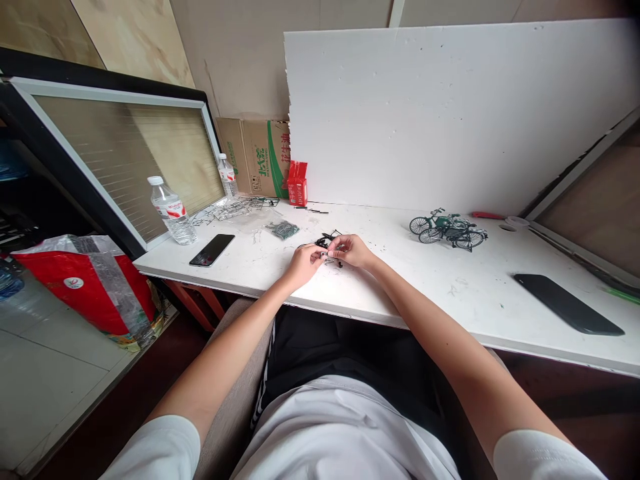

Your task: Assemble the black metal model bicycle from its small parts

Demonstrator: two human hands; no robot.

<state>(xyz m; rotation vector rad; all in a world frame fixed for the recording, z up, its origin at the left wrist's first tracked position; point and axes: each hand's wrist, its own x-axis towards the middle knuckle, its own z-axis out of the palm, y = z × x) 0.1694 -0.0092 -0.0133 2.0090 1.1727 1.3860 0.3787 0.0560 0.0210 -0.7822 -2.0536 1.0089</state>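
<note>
1. Head view, hands: left hand [304,265] and right hand [351,251] meet over the near part of the white table [440,287], fingertips almost touching.
2. Left hand: thumb and fingers drawn narrow, pinching a small part [324,255]. Shape of the part too fine to read.
3. Right hand: thumb and forefinger also narrow, at the same small part; whether they grip it or only touch it, cannot tell.
4. Small part sits between the two sets of fingertips. Black pieces [327,239] lie just behind the fingers, partly hidden by them.
5. Beyond the left hand: clear packet [285,230] of green pieces, flat on the table. Farther back, thin dark frames [245,208] spread near the carton [255,157] and red box [298,183].
6. Left side: bottle [173,212] upright near the table edge, phone [213,250] beside it. Second bottle [227,177] stands farther back, by the carton.
7. Right side: model bicycles [447,231] grouped close, overlapping, well apart from the hands. Dark slab [567,303] lies nearer the front edge.
8. Back: white board [450,113] upright behind the table.
</note>
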